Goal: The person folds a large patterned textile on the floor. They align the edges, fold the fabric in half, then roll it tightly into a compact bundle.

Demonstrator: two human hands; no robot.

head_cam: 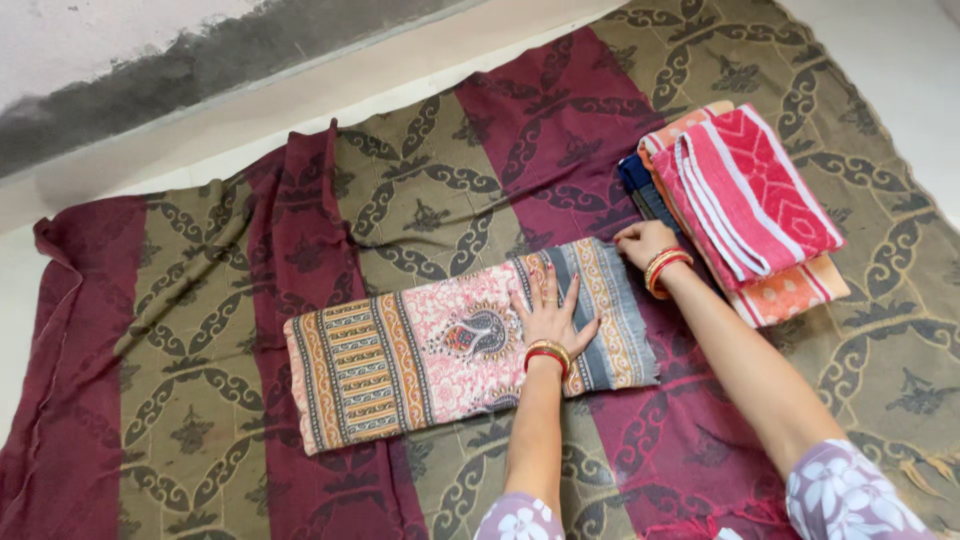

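Left hand [551, 316] lies flat, palm down, fingers spread, pressing on the folded patterned cloth [450, 345] — nothing gripped, just resting on the fabric right of its middle. Right hand [640, 243] sits at the cloth's upper right corner, fingers curled down onto the grey fringed edge; looks like a pinch on that corner, but the fingertips are partly tucked under, so can't tell for certain whether it actually has hold. Both wrists carry bangles: red and gold on the left wrist [547, 353], orange-red and gold on the right wrist [665, 268]. Sleeves are pale purple with a white flower print, visible at the bottom edge. Folded cloth is a long rectangle lying slightly tilted, left end lower, with a pink paisley panel in the centre, ochre and grey striped bands at the left end, and a grey border at the right end. It lies on a large bedspread [200, 330] in maroon and olive bands with dark scroll motifs, spread on the floor and rumpled along the left side. Just right of the right hand — a stack of folded towels [745, 200]: pink-red with white stripes on top, an orange patterned one beneath, a dark blue edge showing at the stack's left. Stack is near the cloth, not touching it. Pale floor [880, 50] and a stained wall base [200, 60] run along the top.
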